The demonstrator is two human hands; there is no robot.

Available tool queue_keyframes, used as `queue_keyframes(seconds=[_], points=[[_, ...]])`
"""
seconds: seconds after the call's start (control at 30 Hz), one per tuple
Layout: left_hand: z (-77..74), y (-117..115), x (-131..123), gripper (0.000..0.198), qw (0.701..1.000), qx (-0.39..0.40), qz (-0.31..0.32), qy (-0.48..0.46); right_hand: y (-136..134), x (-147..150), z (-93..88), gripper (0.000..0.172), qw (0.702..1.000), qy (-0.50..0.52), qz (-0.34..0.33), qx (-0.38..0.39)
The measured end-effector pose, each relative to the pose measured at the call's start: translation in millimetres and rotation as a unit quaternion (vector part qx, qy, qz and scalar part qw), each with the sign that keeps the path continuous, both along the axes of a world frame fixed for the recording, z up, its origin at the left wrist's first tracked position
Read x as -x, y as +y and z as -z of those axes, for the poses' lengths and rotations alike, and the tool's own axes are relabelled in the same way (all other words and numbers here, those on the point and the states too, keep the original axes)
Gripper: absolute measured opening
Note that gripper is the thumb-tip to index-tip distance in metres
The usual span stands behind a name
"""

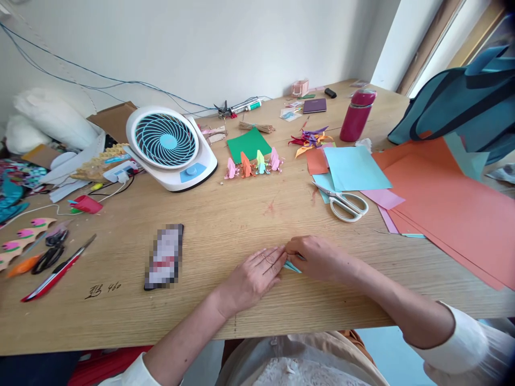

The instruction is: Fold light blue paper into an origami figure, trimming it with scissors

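Near the table's front edge, a small folded piece of light-blue paper [293,267] shows between my two hands; most of it is hidden under them. My left hand [257,276] lies flat with its fingers stretched out towards the paper, the fingertips meeting my right hand. Curled fingers of my right hand [316,257] close on the paper from the right. Behind, several small folded paper figures stand in a row, among them an orange one [246,165] and a green one [260,162]. White-handled scissors [341,205] lie to the right, beside light-blue paper sheets [358,169].
A white fan [171,145] stands at the back left, a phone-like pixelated object [164,257] left of my hands. Large orange sheets [454,203], a magenta bottle [358,115] and a teal bag [454,102] occupy the right. A red-and-black cutter-like tool [58,273] lies far left.
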State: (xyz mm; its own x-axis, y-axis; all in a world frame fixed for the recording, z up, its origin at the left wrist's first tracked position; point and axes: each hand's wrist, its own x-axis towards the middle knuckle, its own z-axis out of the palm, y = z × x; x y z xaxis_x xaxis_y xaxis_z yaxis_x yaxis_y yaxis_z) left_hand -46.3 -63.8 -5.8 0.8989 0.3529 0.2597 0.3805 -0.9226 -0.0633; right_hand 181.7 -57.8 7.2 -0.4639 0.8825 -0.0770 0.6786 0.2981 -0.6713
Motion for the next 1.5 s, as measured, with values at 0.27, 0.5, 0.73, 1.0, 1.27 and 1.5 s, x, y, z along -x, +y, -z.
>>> queue_keyframes(seconds=[0.27, 0.5, 0.73, 1.0, 1.27, 1.5], points=[[1.7, -0.1, -18.9, 0.027, 0.991, 0.073, -0.054, -0.098, -2.2, -5.0, -8.7, 0.005, 0.998, -0.058, 0.028, -0.027], [-3.2, -1.1, -34.5, 0.015, 0.968, 0.179, -0.108, -0.136, -6.7, -17.6, -6.2, 0.007, 0.998, -0.025, 0.013, -0.051], [1.7, -5.8, -32.3, 0.021, 0.991, 0.072, -0.062, -0.092, -42.1, -40.3, -4.9, 0.016, 0.991, -0.036, -0.025, -0.123], [0.1, -12.7, -35.6, 0.023, 0.987, 0.118, -0.079, -0.071, -50.4, -39.3, 8.3, 0.019, 0.972, -0.068, -0.042, -0.222], [3.6, -15.4, -33.5, 0.021, 0.982, 0.126, -0.097, -0.102, -47.6, -37.6, 9.9, 0.027, 0.932, -0.15, -0.12, -0.306], [0.2, -16.1, -32.5, 0.023, 0.991, 0.073, -0.087, -0.075, -47.5, -37.9, 6.7, 0.031, 0.921, -0.166, -0.136, -0.326]])
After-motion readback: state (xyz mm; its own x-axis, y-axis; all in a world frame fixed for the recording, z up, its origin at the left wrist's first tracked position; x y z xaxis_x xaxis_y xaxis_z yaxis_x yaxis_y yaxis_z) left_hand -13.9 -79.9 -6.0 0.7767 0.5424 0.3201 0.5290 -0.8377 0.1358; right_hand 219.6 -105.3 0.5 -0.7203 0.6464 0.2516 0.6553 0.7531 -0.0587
